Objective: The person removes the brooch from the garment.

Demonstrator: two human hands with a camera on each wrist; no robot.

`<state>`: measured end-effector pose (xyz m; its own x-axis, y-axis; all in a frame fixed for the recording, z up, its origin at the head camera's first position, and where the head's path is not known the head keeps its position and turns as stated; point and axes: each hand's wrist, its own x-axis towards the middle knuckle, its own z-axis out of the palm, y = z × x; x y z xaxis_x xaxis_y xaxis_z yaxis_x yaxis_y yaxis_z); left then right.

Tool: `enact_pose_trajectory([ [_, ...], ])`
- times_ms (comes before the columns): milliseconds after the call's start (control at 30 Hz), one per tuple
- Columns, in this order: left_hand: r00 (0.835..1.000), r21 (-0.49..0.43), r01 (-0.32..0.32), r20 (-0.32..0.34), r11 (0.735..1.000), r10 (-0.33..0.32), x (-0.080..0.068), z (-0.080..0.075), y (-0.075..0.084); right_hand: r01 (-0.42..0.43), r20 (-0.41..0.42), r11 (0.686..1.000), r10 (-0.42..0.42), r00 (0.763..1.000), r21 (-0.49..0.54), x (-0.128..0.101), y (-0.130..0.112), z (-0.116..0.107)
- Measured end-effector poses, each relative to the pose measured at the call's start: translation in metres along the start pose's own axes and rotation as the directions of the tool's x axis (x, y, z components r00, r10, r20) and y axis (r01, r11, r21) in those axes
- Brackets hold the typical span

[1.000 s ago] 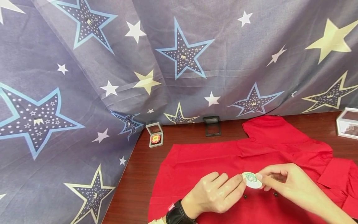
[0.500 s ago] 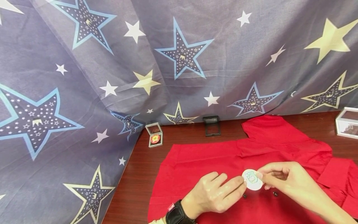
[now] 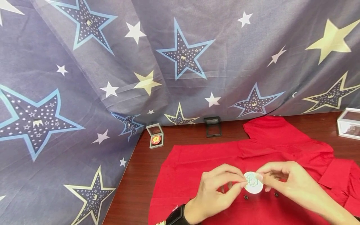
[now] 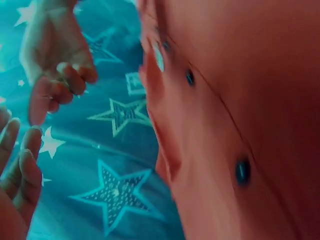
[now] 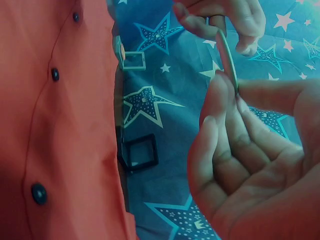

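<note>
A round white badge (image 3: 253, 183) with a pale green cartoon print is held above the red shirt (image 3: 202, 162). My right hand (image 3: 289, 179) pinches its right edge between thumb and fingers. In the right wrist view the badge (image 5: 227, 60) appears edge-on, thin and flat. My left hand (image 3: 216, 189) has its thumb and forefinger tips at the badge's left edge. The right wrist view shows a gap between the left hand's (image 5: 235, 17) thumb and fingers beside the rim. Dark buttons (image 3: 246, 197) on the shirt lie just below the badge.
A small grey frame case (image 3: 156, 140) holding a red and yellow disc stands open at the back left. Beside it is a black frame case (image 3: 213, 128). A white box (image 3: 349, 125) sits at the far right. Behind the brown table (image 3: 132, 178) hangs a star-patterned curtain (image 3: 194, 87).
The badge has turned a little and now faces up more. My left hand's thumb and forefinger have spread apart and shifted at its edge; its wrist has rolled. My right hand keeps its pinch.
</note>
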<state>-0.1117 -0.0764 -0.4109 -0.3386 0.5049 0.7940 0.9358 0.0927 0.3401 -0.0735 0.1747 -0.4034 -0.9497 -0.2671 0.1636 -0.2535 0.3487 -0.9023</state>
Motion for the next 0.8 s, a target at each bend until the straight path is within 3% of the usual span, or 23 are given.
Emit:
enact_pose_trajectory([
  [67,0.992,-0.122,0.124,-0.01,0.985,-0.126,-0.001,0.0,0.001,0.019,-0.003,0.998,-0.019,1.0,-0.052,0.001,-0.003,-0.001],
  [167,0.959,-0.235,0.278,0.006,0.931,-0.285,-0.002,0.0,0.0,0.086,-0.002,0.988,-0.087,0.996,-0.131,0.002,-0.006,-0.004],
  [267,0.909,-0.361,0.407,0.071,0.839,-0.41,-0.006,0.002,-0.003,0.145,0.023,0.973,-0.143,0.989,-0.181,0.005,-0.007,-0.005],
  [367,0.846,-0.457,0.52,0.164,0.722,-0.506,-0.01,0.003,-0.005,0.201,0.072,0.957,-0.19,0.979,-0.209,0.008,-0.006,-0.006],
  [467,0.795,-0.47,0.598,0.24,0.649,-0.558,-0.011,0.003,-0.005,0.265,0.123,0.941,-0.243,0.962,-0.211,0.011,-0.005,-0.006],
  [667,0.708,-0.401,0.706,0.366,0.584,-0.604,-0.011,0.0,-0.004,0.338,0.178,0.917,-0.304,0.936,-0.212,0.013,-0.004,-0.003],
  [800,0.69,-0.349,0.723,0.412,0.597,-0.595,-0.012,-0.001,-0.004,0.366,0.2,0.905,-0.325,0.924,-0.217,0.013,-0.004,-0.001],
])
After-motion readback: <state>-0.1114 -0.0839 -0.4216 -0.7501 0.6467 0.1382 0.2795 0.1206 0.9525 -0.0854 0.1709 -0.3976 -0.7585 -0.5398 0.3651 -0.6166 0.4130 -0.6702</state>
